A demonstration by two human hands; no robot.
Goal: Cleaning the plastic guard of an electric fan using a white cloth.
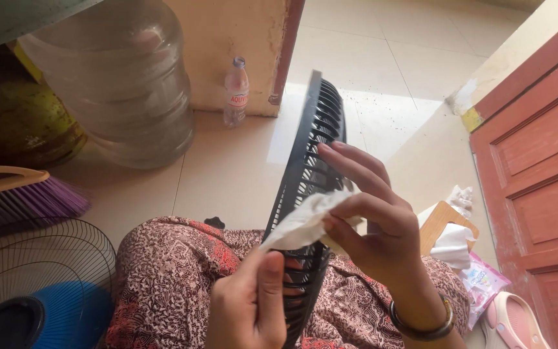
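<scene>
Large clear water jug (pixel 121 84), small plastic bottle (pixel 236 97), purple broom (pixel 17 200), red door (pixel 540 187)

A reddish-brown garment (pixel 169 271) patterned with small pale floral shapes is being worn over the lap, and a dark bangle (pixel 424 323) with a golden rim is being worn at the right wrist.

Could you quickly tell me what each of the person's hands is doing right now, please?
Left hand: closed on the black fan grille, holding it upright on edge.
Right hand: closed on a white tissue, pressed against the grille.
</scene>
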